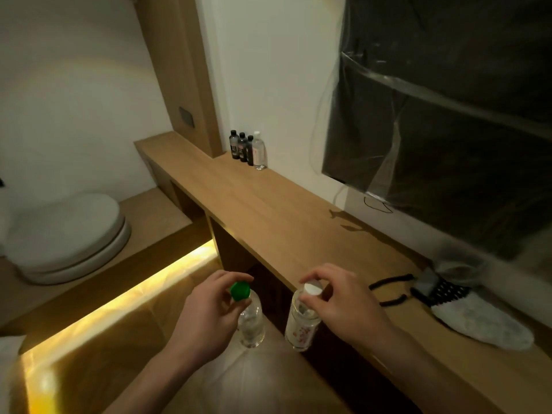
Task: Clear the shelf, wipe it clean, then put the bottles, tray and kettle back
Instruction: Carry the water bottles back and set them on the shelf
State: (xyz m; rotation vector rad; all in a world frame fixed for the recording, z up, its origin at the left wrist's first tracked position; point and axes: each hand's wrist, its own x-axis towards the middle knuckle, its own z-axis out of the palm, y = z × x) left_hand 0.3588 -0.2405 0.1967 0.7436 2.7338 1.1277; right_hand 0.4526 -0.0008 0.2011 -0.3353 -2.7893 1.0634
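We hold two clear bottles upright, long axes vertical and caps up, in front of the near edge of the wooden shelf [268, 210]: our left hand [209, 309] pinches the green-capped bottle [251, 321] at its cap, and our right hand [337, 303] pinches the white-capped bottle [301, 324] the same way, both forearms reaching forward with fingers curled down over the tops. Four small bottles [248, 149] stand upright together at the shelf's far end against the wall, three dark and one clear. What seems to be a white cloth [478, 321] lies on the shelf to our right.
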